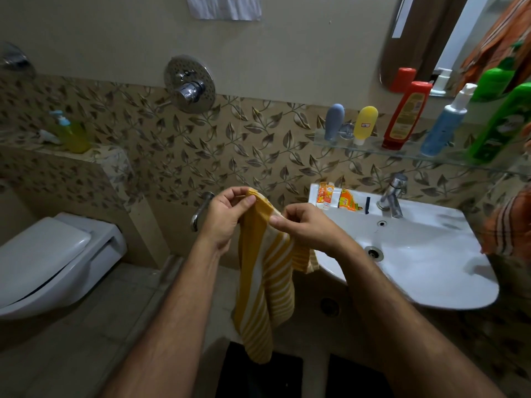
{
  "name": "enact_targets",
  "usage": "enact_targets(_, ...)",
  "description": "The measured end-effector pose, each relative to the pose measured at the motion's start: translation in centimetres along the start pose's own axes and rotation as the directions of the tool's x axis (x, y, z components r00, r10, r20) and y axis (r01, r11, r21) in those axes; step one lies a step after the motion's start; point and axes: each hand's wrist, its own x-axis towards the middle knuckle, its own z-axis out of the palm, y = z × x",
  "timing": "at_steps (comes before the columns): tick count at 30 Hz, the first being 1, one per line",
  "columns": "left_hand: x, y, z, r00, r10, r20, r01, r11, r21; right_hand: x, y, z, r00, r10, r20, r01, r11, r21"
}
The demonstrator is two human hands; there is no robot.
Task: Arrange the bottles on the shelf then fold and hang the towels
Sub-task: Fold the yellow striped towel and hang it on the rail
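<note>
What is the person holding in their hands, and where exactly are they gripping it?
A yellow striped towel. The left hand and the right hand each pinch its top edge between thumb and fingers, and the rest hangs down freely between the forearms.

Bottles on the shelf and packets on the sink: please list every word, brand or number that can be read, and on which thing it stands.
No text can be read.
red bottle: yellow label, print blurred.
yellow bottle: small label, too small.
green bottle: label blurred.
blue bottle: no legible print.
orange packets on the sink: print blurred.
</note>
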Motion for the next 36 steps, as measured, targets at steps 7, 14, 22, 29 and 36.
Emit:
enact_targets(7, 0.9, 0.9, 0.0, 0.987, 0.108, -0.12, -0.112, 0.993, -0.029, 0.1, 2.5, -0.4, 0.977, 0.141, 0.163, -0.114, 0.98, -0.163)
enact_targets(14, 1.8, 2.6, -1.0, 0.969, 0.147, -0.197, -0.167, 0.982, -0.087, -1.1, 5.9, 0.2, 0.954, 0.249, 0.17, -0.155, 0.889, -0.43)
enact_targets(22, 1.3, 3.1, -0.8, 0.978, 0.147, -0.147, -0.176, 0.961, -0.211, -2.2, 9.6, 1.6, 0.862, 0.506, -0.04, -0.459, 0.811, 0.362)
enact_targets(29, 0.5, 3.4, 0.0, 0.984, 0.141, -0.109, -0.164, 0.958, -0.236, -1.5, 12.0, 3.7, 0.799, 0.599, -0.046, -0.57, 0.78, 0.26)
enact_targets(36, 0.3, 3.4, -1.8, 0.972, 0.163, -0.167, -0.194, 0.963, -0.185, -0.6, 12.5, 4.4, 0.596, 0.745, 0.299, -0.751, 0.385, 0.537)
